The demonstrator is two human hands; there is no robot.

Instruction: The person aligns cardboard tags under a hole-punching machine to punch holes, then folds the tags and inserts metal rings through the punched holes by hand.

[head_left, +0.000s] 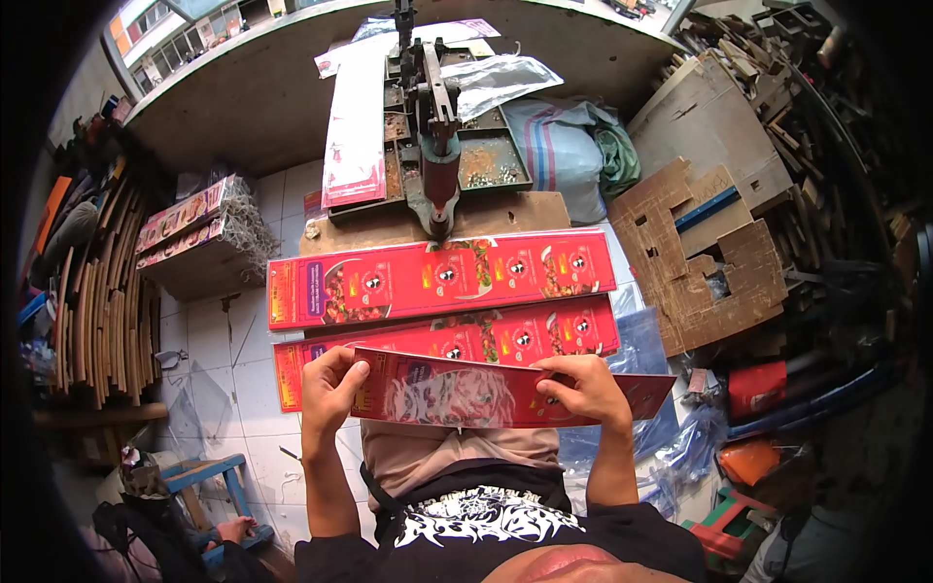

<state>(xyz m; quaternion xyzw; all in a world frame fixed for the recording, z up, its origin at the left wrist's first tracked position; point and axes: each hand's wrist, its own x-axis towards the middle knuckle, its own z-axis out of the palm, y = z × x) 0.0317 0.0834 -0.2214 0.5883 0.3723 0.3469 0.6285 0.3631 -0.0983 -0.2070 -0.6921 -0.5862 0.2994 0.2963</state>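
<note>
Above my lap I hold a long red printed card strip point(457, 394), tilted, with glare on its glossy face. My left hand point(330, 384) pinches its left end, thumb on the front. Further right along the top edge, my right hand point(588, 389) grips the same strip with fingers curled over it. Just beyond lies a second red printed strip point(573, 325), partly covered by the held one. Past that, another red printed strip point(408, 282) lies below the head of an upright metal hand press point(439, 175), its top edge at the press.
Trays of small metal parts point(491, 165) sit behind the press beside a white strip point(355, 136). Stacked boards point(107, 282) and a bundled carton stack point(209, 233) stand left. Cut wooden panels point(719, 262) lean right. Another person's hand point(236, 530) shows lower left.
</note>
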